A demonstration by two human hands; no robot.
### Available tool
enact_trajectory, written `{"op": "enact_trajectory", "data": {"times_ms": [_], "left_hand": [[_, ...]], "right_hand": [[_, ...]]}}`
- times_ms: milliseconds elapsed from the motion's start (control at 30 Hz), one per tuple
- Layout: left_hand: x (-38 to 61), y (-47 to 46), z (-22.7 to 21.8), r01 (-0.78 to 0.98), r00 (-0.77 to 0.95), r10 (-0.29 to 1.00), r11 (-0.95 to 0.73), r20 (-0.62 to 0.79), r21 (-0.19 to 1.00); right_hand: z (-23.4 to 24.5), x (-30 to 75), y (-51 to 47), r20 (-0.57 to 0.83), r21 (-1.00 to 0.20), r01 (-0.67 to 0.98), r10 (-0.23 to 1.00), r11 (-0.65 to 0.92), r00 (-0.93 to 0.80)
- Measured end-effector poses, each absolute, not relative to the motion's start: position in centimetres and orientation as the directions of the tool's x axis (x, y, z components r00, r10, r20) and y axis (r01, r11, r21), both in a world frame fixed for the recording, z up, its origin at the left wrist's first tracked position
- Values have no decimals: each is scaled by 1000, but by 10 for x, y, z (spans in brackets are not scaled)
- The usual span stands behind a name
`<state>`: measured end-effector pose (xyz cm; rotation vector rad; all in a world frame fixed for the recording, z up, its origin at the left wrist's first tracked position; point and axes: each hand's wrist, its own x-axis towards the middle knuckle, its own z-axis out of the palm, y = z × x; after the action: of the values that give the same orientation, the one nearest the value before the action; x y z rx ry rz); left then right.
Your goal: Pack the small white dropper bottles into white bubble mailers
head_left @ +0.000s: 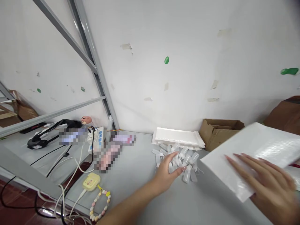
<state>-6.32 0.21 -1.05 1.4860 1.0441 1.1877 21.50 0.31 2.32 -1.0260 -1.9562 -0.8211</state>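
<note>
My left hand (165,173) reaches over the near side of a loose pile of small translucent white plastic bottles (187,175). Its thumb and forefinger are spread apart at the pile's edge, and no bottle is clearly gripped between them. On the right, my right hand (269,181) grips a white padded envelope (255,143), fingers lying across its face and thumb hidden behind. The envelope is tilted up off the grey table (187,203) and slightly blurred. Just behind the bottles lies a short stack of white padded envelopes (177,136).
An open cardboard box (219,134) stands against the wall. To the left are a yellow case (91,182) with a bead strap (100,206), a power strip (99,139) and trailing cables. A grey metal frame (93,62) rises there. A brown box (284,115) sits far right.
</note>
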Motion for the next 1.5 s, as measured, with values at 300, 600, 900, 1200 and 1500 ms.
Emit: {"op": "enact_trajectory", "data": {"times_ms": [300,600,900,1200,1500], "left_hand": [[-62,4,0,-383,332,939,216,-84,898],[-73,16,2,-443,219,973,164,-71,882],[-78,20,-1,-412,305,947,225,-99,883],[-89,35,-8,-478,11,989,134,-146,868],[-86,37,-12,-416,-63,987,108,-147,903]], "right_hand": [[22,119,22,771,194,661,304,725,-560],[31,101,49,171,-960,-248,973,128,-157],[55,69,71,23,-889,-409,871,-207,-490],[83,99,85,260,-916,-352,952,191,-159],[86,120,96,287,-911,-332,954,246,-81]]}}
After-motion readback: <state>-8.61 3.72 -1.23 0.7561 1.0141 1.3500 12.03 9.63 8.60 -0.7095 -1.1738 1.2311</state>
